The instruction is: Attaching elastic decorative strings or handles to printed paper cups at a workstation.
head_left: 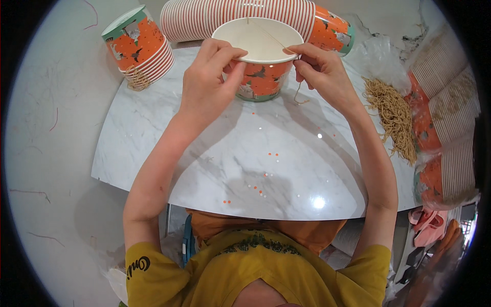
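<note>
A round paper bucket (pixel 260 82), orange with dark printed figures and a white rolled rim, stands upright at the far side of the table. My left hand (pixel 210 77) grips its rim at the left, fingertips over the edge and thumb against the outer wall. At the rim's right side, my right hand (pixel 321 71) is closed in a pinch on a thin tan string (pixel 270 35). That string runs across the bucket's mouth from the far rim, and its loose end dangles below my right fingers. Exactly how it passes through the rim there is hidden by my fingertips.
Behind lies a long row of nested buckets (pixel 199 20). A shorter upright stack (pixel 134 43) stands at the left, tan strings at its base. A heap of tan strings (pixel 391 115) and bagged buckets (pixel 452 115) are at the right. Small paper dots dot the marble-patterned table (pixel 230 153).
</note>
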Motion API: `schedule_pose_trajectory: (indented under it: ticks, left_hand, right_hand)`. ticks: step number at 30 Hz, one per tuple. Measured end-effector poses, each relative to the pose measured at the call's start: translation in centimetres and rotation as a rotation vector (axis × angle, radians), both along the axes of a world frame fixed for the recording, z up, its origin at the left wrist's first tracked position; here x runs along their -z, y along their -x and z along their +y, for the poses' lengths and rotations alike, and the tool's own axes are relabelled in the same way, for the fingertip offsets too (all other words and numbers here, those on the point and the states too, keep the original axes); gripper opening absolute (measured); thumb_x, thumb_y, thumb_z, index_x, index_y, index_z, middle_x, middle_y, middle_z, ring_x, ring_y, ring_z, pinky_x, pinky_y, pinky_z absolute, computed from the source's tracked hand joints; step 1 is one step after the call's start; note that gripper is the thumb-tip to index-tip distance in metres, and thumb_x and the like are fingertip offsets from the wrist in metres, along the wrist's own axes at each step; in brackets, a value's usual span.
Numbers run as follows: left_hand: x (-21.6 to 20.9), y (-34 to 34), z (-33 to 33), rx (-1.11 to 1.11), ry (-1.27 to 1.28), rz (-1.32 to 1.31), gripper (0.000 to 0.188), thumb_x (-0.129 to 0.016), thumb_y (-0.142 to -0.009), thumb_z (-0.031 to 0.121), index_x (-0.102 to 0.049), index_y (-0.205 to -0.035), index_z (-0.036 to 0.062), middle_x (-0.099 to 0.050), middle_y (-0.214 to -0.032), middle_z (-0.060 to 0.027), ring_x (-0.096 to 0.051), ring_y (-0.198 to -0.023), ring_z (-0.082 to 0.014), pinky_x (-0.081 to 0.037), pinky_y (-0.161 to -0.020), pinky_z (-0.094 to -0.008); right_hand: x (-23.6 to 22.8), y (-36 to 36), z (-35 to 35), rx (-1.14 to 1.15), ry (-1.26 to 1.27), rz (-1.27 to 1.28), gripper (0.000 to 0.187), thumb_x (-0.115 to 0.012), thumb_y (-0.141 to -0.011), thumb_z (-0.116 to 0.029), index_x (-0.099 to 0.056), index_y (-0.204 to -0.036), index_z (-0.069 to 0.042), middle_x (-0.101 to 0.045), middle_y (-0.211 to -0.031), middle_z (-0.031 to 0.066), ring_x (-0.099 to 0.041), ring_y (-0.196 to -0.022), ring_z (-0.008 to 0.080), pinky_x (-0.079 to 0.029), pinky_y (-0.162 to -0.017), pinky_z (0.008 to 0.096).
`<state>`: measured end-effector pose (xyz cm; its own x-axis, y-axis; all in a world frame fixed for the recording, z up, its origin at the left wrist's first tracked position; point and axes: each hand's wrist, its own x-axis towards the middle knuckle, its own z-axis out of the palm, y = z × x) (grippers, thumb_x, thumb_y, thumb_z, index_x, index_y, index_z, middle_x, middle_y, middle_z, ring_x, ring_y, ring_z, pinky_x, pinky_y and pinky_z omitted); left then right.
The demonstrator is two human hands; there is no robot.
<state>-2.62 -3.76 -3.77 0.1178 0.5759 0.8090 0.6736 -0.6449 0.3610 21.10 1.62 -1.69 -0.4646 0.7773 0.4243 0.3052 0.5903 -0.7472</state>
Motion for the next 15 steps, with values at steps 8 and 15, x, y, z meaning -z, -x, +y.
schedule_pose_trajectory:
  ticks: [8, 15]
  left_hand:
    - [0.2, -0.1, 0.2, -0.046, 0.01, -0.011, 0.013, -0.066, -0.087, 0.003, -0.069, -0.099, 0.0029, -0.059, -0.099, -0.0064, -0.068, -0.076, -0.0149, -0.053, -0.06, -0.0261]
    - [0.3, -0.1, 0.1, -0.059, -0.014, -0.007, 0.012, -0.066, -0.086, 0.003, -0.069, -0.098, 0.0031, -0.059, -0.098, -0.0062, -0.068, -0.074, -0.0153, -0.053, -0.06, -0.0267]
  right_hand:
    - [1.4, 1.2, -0.7, -0.066, 0.073, 0.018, 0.037, -0.052, -0.093, -0.001, -0.055, -0.129, -0.005, -0.062, -0.079, 0.0053, -0.06, -0.066, 0.0104, -0.047, -0.057, 0.0272]
    - [2.0, 2.1, -1.4, -0.064, 0.02, -0.009, 0.042, -0.054, -0.093, -0.001, -0.049, -0.134, -0.006, -0.064, -0.073, 0.0104, -0.063, -0.065, 0.0168, -0.049, -0.06, 0.0313]
